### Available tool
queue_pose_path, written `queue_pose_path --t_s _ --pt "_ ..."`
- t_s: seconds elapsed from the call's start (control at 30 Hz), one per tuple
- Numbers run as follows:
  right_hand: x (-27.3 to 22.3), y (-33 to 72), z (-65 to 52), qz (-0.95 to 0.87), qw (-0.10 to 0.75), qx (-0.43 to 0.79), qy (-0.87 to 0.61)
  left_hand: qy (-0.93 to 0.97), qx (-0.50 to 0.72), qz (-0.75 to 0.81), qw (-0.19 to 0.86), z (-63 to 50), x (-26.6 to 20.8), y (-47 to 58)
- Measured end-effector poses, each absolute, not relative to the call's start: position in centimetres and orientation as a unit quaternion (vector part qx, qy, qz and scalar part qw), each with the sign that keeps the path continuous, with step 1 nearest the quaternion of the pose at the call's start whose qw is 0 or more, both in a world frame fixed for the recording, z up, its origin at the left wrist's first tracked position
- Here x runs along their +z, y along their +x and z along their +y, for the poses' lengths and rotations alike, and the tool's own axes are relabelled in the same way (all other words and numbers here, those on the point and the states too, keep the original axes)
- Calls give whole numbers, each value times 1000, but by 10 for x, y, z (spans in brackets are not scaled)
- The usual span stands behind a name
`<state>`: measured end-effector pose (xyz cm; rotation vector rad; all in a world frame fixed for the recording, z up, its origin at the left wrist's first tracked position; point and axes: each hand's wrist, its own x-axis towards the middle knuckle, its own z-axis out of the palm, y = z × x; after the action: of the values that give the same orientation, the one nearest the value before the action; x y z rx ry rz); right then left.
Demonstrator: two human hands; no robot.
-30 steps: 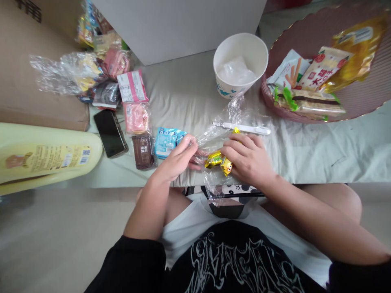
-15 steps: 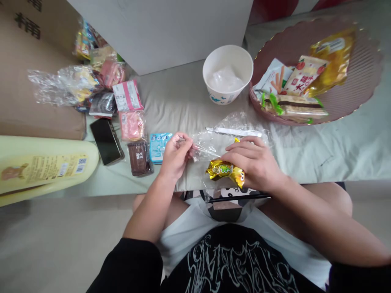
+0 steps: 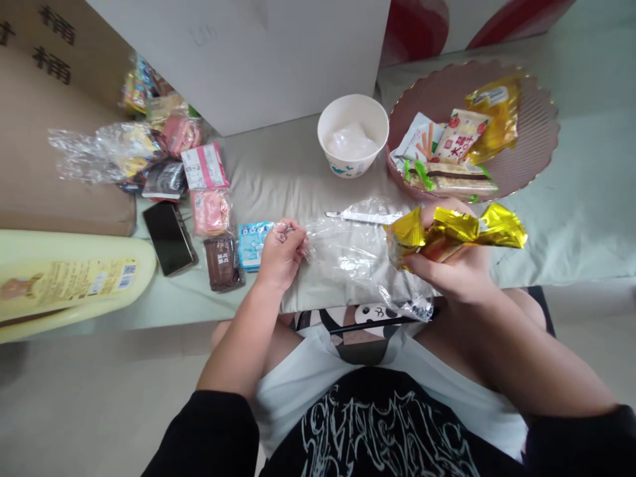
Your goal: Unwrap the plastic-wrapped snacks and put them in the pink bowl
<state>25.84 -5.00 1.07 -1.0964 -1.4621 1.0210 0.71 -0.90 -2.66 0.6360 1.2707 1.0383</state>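
gold packets [image 3: 448, 228] lifted, within right grip [image 3: 460, 270]

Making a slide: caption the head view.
Right hand holds gold packets near a pink basket; left hand pinches clear plastic.

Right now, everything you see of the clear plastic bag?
The clear plastic bag looks thin, glossy and crumpled. The left hand pinches one end; the rest spreads over the pale green cloth, a corner reaching its near edge. A slim white knife-like tool overlaps the bag's far part, over or under unclear. Whether the right hand touches it I can't tell.
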Motion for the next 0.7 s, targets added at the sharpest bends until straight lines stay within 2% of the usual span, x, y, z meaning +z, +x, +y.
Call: queue_pose_path --t_s 0.1,0.27,0.33,0.43,0.5,0.6,0.7 --pt "22 252 -54 -615 526 394 -436 280 462 541 645 -10 -24 6" --pt "40 266 -33 -637 545 189 -511 283 474 503 664 -17 -23 0" --pt "50 285 -12 -645 509 109 -560 296 475 500 661 -20 -23 -2" --pt "66 317 19 -675 343 63 -650 311 468 501 658 -23 -24 -3" --pt "71 333 26 -695 268 44 -666 312 468 498 660 -24 -24 -3" --pt "59 340 7 -730 282 57 -620 307 474 493 662 -24 -24 -4" --pt "27 328 -32 -794 286 102 -527 326 458 499 659 -25 -26 -7"
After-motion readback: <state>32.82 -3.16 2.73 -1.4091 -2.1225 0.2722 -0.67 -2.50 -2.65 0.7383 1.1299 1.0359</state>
